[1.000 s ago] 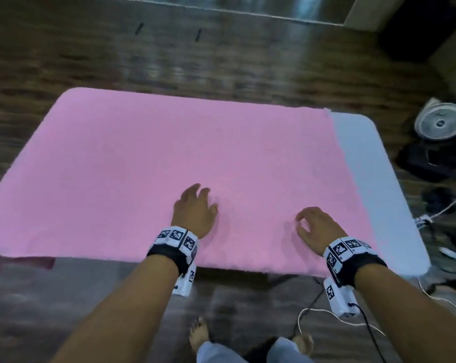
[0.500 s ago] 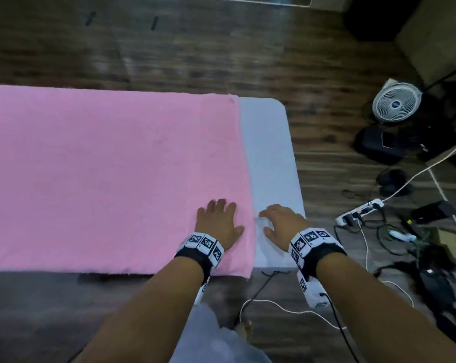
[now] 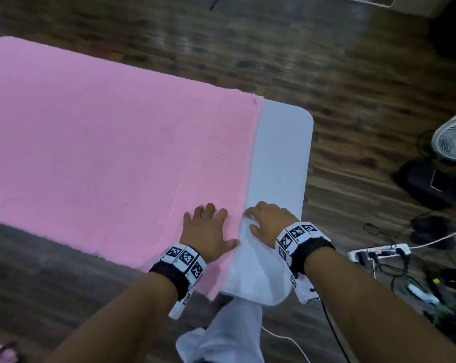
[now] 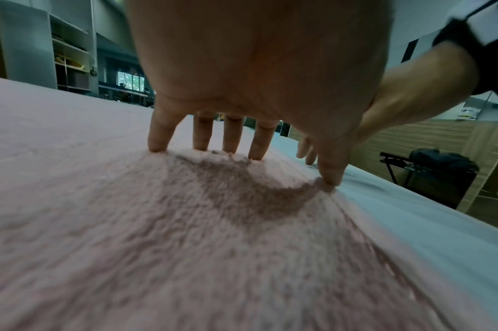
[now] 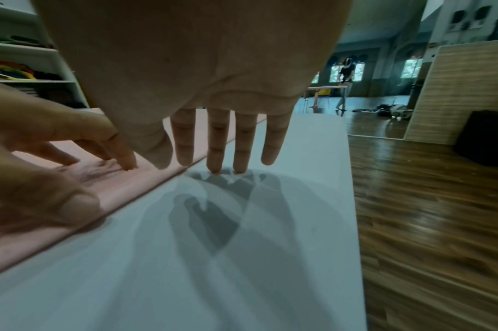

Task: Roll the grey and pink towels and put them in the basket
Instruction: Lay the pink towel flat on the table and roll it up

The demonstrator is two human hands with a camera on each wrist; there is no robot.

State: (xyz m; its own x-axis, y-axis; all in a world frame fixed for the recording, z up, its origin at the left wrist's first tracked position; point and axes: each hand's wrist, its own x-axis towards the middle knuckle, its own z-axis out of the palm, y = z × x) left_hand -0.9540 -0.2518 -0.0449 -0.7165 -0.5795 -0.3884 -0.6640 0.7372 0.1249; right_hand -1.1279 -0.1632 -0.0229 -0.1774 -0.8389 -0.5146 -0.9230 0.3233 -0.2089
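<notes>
Pressing hands: both lie flat near the table's [image 3: 282, 153] near right corner.
Left hand [image 3: 207, 233]: fingers spread, holding nothing, on the pink towel's [image 3: 103, 142] right edge.
Right hand [image 3: 267, 222]: fingers straight, fingertips [image 5: 215, 169] on bare table beside it.
Pink towel: spread flat to the far edge.
Floor: fan [image 3: 453, 140] far right.

White fan [image 3: 453, 138] and power strip [image 3: 379, 251] (cables tangled) on wooden floor [image 3: 352, 61].
</notes>
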